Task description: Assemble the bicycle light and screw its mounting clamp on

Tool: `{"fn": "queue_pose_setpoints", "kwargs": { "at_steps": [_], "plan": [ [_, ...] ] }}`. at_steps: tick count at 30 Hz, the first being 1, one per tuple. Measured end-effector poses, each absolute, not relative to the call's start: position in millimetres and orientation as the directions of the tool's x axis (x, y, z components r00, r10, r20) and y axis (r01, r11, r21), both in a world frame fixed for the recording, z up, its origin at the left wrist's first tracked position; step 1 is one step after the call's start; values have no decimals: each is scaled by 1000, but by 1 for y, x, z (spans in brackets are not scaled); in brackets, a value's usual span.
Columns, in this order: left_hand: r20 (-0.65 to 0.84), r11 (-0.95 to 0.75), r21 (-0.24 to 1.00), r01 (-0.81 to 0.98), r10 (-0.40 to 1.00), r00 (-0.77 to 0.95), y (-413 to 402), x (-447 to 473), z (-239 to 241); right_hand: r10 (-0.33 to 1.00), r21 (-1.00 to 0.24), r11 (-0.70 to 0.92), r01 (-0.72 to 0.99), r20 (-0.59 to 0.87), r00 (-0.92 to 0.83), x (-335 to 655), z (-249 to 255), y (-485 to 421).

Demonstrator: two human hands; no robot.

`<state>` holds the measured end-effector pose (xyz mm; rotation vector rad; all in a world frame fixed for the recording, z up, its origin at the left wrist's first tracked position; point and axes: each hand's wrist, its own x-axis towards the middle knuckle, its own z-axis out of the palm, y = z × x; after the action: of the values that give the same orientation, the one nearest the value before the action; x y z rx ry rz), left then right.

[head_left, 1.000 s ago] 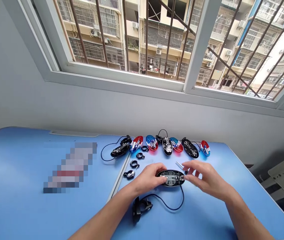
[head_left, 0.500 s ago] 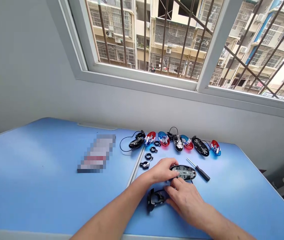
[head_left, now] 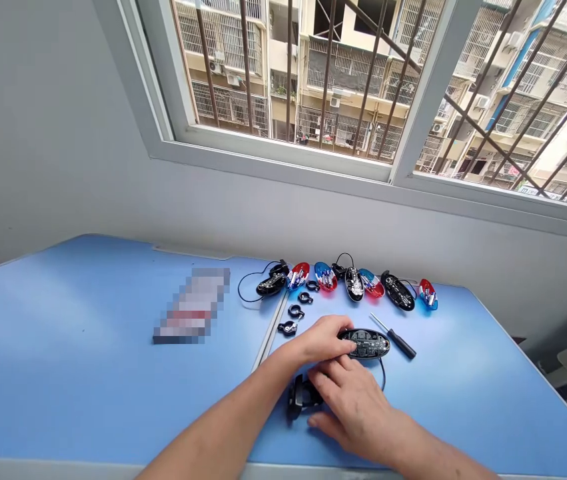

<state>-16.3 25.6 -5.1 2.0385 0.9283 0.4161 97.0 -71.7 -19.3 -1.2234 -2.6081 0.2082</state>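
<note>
My left hand (head_left: 319, 340) grips the left end of a black oval lamp body (head_left: 369, 343) that lies open on the blue table (head_left: 88, 373). A thin black cable runs from it toward a black clamp bracket (head_left: 299, 396) nearer to me. My right hand (head_left: 350, 403) lies over that cable and rests against the bracket, fingers curled toward it; whether it holds anything is hidden. A small black-handled screwdriver (head_left: 394, 337) lies loose just right of the lamp body.
Along the back of the table runs a row of red and blue lens covers (head_left: 325, 276) and more black lamp bodies (head_left: 398, 291). Three small black clips (head_left: 294, 311) lie left of my hands. A blurred flat pack (head_left: 192, 305) sits to the left. Wall and barred window behind.
My right hand left the lamp body's right end and came down toward me onto the cable and clamp bracket. The screwdriver now lies uncovered. The view shifted left.
</note>
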Motion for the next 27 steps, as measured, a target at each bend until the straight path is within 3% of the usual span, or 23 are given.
{"fn": "queue_pose_setpoints", "kwargs": {
  "at_steps": [6,11,16,19,22,27],
  "plan": [
    [-38,-399,796,455,718,695,26,-20,-3,758,-233,652,722,186,-625,100,-24,-69],
    [-60,-397,795,458,700,711,28,-24,-3,732,-441,659,610,188,-655,123,-8,-76],
    [-88,-392,794,464,681,727,30,-25,-2,850,-753,427,501,145,-507,146,1,-78],
    [-104,-396,790,468,665,739,31,-24,-1,918,-924,238,298,114,-379,159,1,-71],
    [-116,-405,785,469,648,753,31,-24,2,957,-985,148,89,120,-265,171,0,-62],
    [-155,-420,772,477,603,782,31,-32,13,987,-995,96,-4,96,-128,188,-1,-49]
  ]
}}
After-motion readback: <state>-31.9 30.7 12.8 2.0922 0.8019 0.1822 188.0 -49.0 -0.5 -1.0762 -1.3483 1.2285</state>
